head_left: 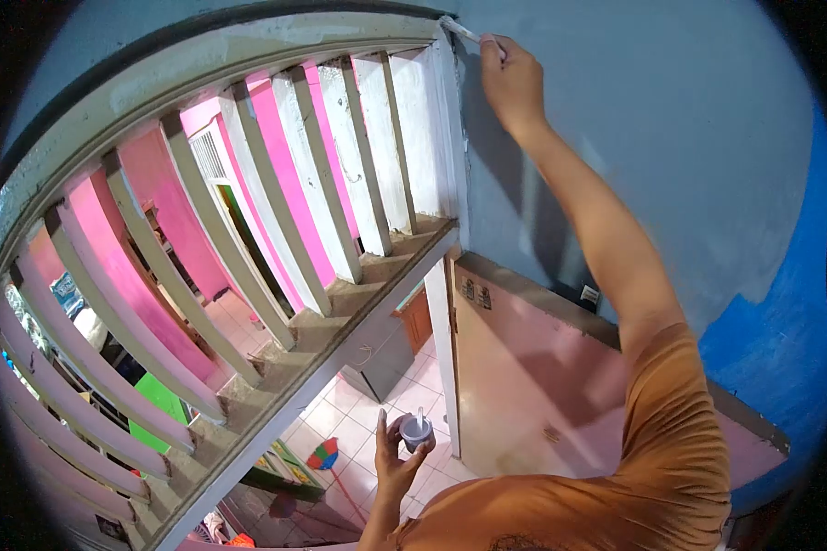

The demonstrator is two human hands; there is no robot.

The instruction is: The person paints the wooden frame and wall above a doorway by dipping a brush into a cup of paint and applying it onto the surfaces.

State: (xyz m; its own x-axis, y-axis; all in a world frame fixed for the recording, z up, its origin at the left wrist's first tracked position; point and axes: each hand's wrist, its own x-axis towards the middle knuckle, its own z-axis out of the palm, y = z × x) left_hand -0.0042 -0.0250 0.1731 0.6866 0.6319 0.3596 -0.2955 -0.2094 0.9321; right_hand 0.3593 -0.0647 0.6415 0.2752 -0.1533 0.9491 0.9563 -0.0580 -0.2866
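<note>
Up near the top centre of the frame, the right hand [515,83] has its fingers closed around the handle of a slim, pale brush [466,35], with no visible gap in the grip; the brush's long axis runs from the fingers toward the upper left, sloping slightly up, and its tip lies at the corner where the white post [450,138] and the curved top rail [239,53] meet the blue-grey wall [634,147]; whether the bristles press on the surface or stop just short is too small to tell; the left hand [398,468], at lower centre and well apart from that corner, has its fingers partly open, curved around a small grey cup [415,438]; the cup's mouth faces the camera, and a pale stick-like piece [420,416] stands at it; the right hand is thus clearly the nearer to the corner, with the slats [340,165] off to its left.
</note>
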